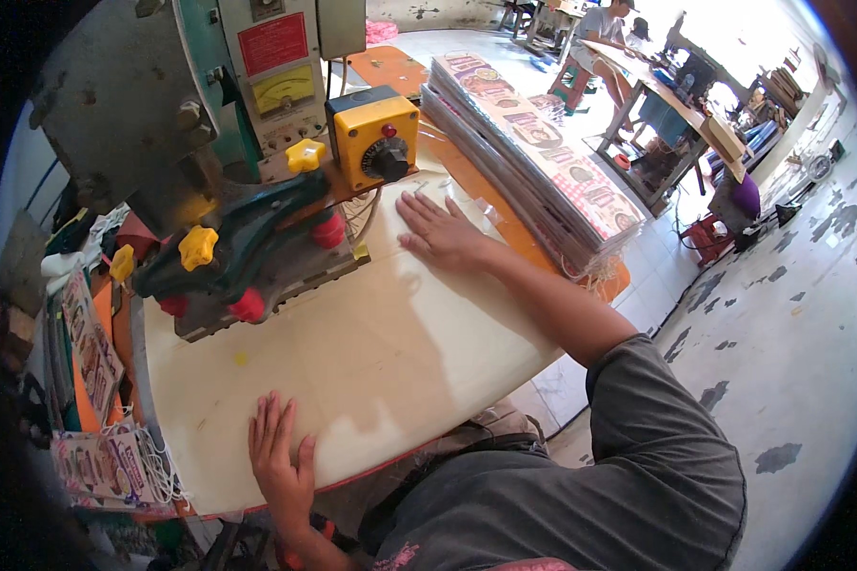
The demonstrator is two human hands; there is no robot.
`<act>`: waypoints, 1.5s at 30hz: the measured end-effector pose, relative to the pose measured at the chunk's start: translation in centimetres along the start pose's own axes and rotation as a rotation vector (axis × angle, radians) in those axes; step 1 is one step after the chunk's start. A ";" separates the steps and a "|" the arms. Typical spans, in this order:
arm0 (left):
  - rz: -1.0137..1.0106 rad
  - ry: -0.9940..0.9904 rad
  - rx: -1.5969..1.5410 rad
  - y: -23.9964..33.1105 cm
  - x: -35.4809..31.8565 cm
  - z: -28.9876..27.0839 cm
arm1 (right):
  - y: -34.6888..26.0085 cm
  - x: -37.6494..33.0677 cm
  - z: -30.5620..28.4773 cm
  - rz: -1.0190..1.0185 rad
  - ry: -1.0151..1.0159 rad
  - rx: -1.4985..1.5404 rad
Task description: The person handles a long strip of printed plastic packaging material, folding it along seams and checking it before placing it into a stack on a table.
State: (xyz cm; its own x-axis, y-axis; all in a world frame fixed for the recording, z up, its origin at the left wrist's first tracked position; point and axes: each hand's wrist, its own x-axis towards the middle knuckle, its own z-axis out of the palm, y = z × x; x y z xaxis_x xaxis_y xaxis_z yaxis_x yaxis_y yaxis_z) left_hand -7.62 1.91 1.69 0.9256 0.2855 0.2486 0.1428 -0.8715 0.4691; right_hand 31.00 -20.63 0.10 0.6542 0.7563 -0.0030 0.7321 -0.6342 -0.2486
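A cream-coloured sheet (pixel 352 371) lies spread over the work table under a press machine. My left hand (pixel 281 459) rests open on the sheet near its front edge, fingers together and stretched out. Farther off to the right, my right hand (pixel 440 231) lies flat and open on the same sheet, beside the press head. That press head (pixel 276 295), dark metal with red knobs beneath and yellow star knobs (pixel 197 247) on top, sits just above or on the sheet; which one I cannot tell. Neither hand holds anything.
A yellow control box (pixel 376 138) with a black dial stands behind the press. To the right lies a tall stack of printed plastic-covered sheets (pixel 533 143). More printed pieces with white cords (pixel 114 466) hang at the left. A person (pixel 600 48) sits at a far bench.
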 end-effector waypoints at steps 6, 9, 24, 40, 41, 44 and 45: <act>0.011 0.079 -0.067 -0.9 -0.2 0.1 | 1.9 4.5 0.3 0.085 -0.009 0.024; 0.009 0.150 -0.194 -1.2 -0.1 -0.1 | 3.5 4.3 0.7 0.031 0.036 -0.003; -0.460 0.672 -0.087 -17.5 2.3 -17.7 | 0.2 3.4 0.5 0.092 0.146 -0.112; -1.104 0.150 0.376 -33.7 11.3 -18.4 | 0.9 3.3 0.6 0.093 0.169 -0.073; -1.103 0.147 0.364 -34.3 11.2 -18.6 | 0.6 3.1 0.4 0.094 0.159 -0.071; -1.091 0.142 0.327 -36.8 11.4 -19.2 | 0.7 3.1 0.4 0.098 0.164 -0.085; -1.096 0.139 0.337 -37.6 11.8 -18.8 | 1.0 3.1 0.4 0.105 0.164 -0.088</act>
State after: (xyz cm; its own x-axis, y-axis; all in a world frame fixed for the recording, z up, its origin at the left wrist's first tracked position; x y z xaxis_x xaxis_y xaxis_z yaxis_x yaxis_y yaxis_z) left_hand -8.72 45.56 2.92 0.2028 0.9779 -0.0508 0.9516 -0.1846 0.2459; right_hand 33.66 -18.81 -0.58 0.7448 0.6536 0.1349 0.6672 -0.7254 -0.1692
